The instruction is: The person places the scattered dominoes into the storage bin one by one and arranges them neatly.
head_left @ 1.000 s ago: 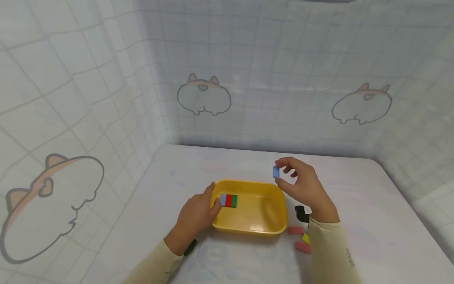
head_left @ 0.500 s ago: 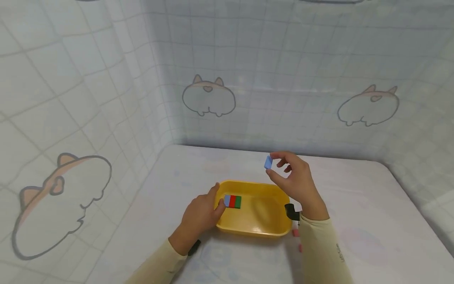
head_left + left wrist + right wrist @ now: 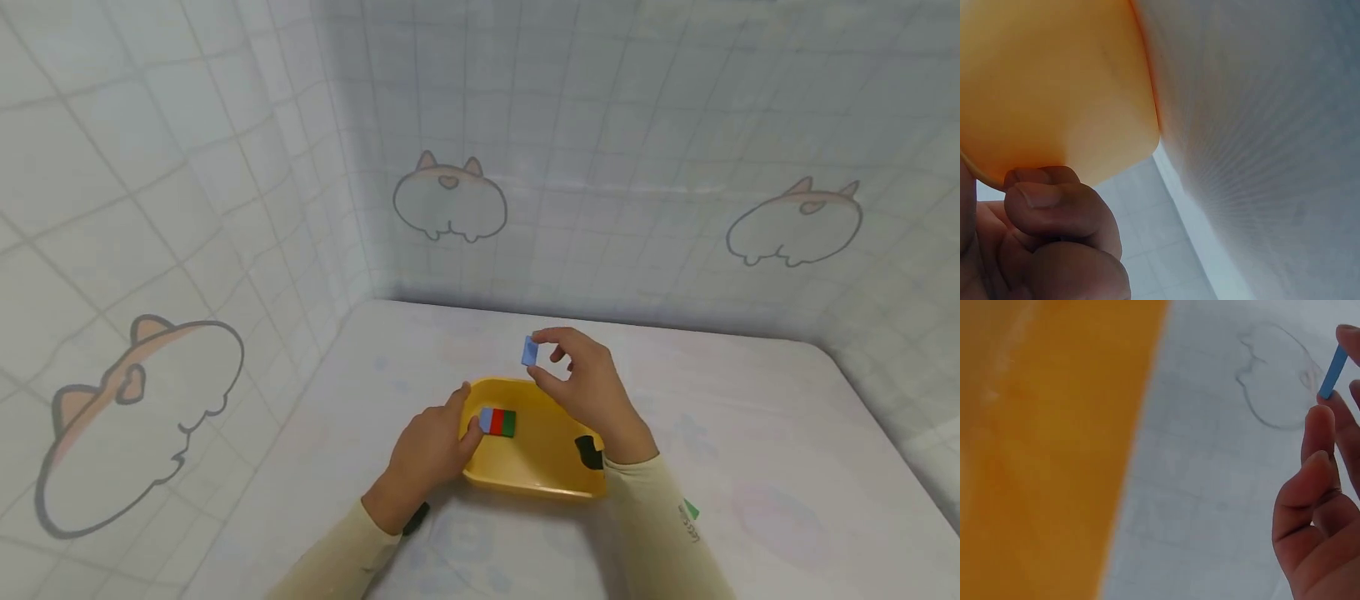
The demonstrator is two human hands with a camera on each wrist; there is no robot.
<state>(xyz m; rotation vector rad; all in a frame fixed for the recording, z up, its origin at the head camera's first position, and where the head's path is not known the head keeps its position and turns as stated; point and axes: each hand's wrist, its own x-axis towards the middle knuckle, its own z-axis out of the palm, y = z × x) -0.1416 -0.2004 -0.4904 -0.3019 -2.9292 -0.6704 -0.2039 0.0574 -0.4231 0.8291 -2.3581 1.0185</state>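
My right hand (image 3: 588,383) pinches a small flat light-blue block (image 3: 529,351) between thumb and index finger, above the far side of a yellow tray (image 3: 517,486). In the right wrist view the block (image 3: 1335,374) appears edge-on at the fingertips. My left hand (image 3: 427,447) grips the tray's left rim, its thumb over the inner side. Curled fingers lie against the tray's outer wall (image 3: 1066,81) in the left wrist view. Inside the tray, near that thumb, a light-blue block (image 3: 486,420), a red block (image 3: 497,422) and a green block (image 3: 509,423) lie side by side.
A green piece (image 3: 692,508) pokes out on the table beside my right sleeve (image 3: 660,517). The white table (image 3: 750,433) is bounded by grid-patterned walls (image 3: 615,167) at the back and sides.
My right hand has moved left with the blue block, from the tray's right side to above its far side. The pink pieces have become hidden behind my right sleeve. The left hand keeps its grip.
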